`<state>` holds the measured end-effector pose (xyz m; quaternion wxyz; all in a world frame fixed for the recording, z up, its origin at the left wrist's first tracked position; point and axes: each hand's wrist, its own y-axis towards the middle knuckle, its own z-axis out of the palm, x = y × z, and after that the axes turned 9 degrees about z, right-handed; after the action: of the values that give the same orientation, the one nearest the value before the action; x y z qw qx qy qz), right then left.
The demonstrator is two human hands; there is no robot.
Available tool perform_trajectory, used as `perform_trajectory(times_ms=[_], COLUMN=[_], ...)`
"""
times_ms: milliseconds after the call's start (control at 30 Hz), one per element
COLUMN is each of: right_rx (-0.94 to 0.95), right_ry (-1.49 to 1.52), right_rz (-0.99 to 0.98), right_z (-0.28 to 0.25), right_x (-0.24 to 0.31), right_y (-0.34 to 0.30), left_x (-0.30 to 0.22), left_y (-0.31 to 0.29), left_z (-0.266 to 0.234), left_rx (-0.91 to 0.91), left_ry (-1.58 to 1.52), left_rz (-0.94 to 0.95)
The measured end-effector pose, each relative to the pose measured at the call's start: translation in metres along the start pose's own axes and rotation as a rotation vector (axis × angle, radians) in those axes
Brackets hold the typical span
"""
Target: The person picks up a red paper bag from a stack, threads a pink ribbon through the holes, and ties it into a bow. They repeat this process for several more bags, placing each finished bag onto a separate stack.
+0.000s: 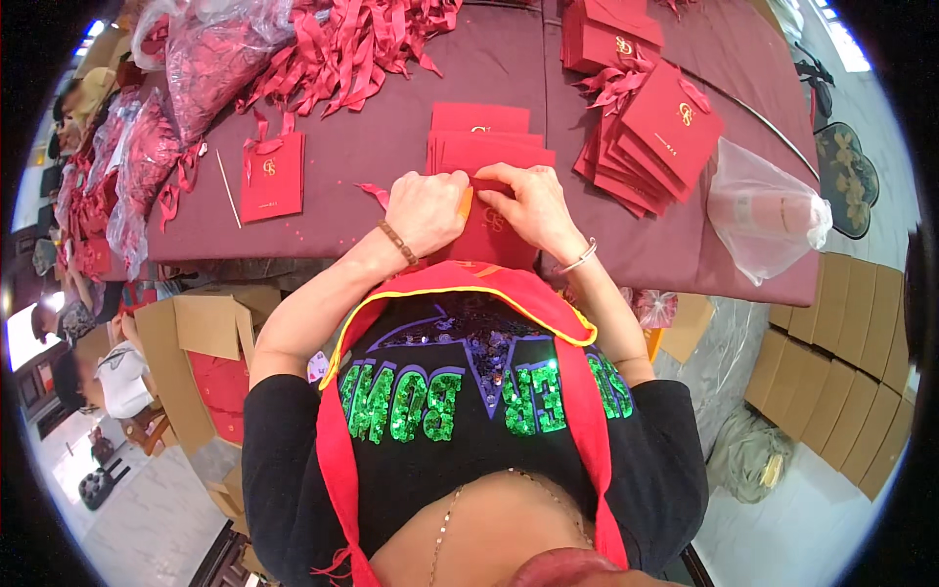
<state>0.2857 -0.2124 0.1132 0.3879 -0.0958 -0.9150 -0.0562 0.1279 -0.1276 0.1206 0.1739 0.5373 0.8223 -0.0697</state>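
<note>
Both hands meet over a red paper gift bag (501, 243) at the table's front edge, in front of my body. My left hand (427, 215) is closed in a fist, with a small yellow-orange piece (465, 203) showing along its inner side; the rest of that piece is hidden. A red ribbon end (372, 193) pokes out beside this fist. My right hand (533, 207) has thumb and fingers bent together at the bag, their tips close to the left fist; what they pinch is hidden. More flat red bags (479, 119) lie stacked just beyond my hands.
Loose red ribbons (342, 54) and plastic-wrapped bundles (210, 68) cover the far left. A ribboned bag (276, 176) lies beside a thin white stick (228, 188). Finished-looking bags (655, 132) pile up at right, near a clear plastic bag (763, 210). An open carton (201, 362) stands left, below the table.
</note>
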Motion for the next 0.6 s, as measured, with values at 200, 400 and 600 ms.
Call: perform_trajectory(times_ms=[200,400,600], right_rx=[0.013,0.019,0.021], right_ry=[-0.020,-0.025,-0.056], right_rz=[0.013,-0.108,-0.202], right_z=[-0.003,-0.001,-0.003], right_x=[0.005,0.008,0.018], right_y=[-0.001,-0.004,-0.007], left_x=[-0.001,0.031,0.045], left_y=[-0.001,0.002,0.034], left_z=[-0.019,-0.020,-0.051], left_rx=[-0.146,0.049,0.554], left_ry=[0.197,-0.198,-0.190], left_rz=[0.131,0.051,0.125])
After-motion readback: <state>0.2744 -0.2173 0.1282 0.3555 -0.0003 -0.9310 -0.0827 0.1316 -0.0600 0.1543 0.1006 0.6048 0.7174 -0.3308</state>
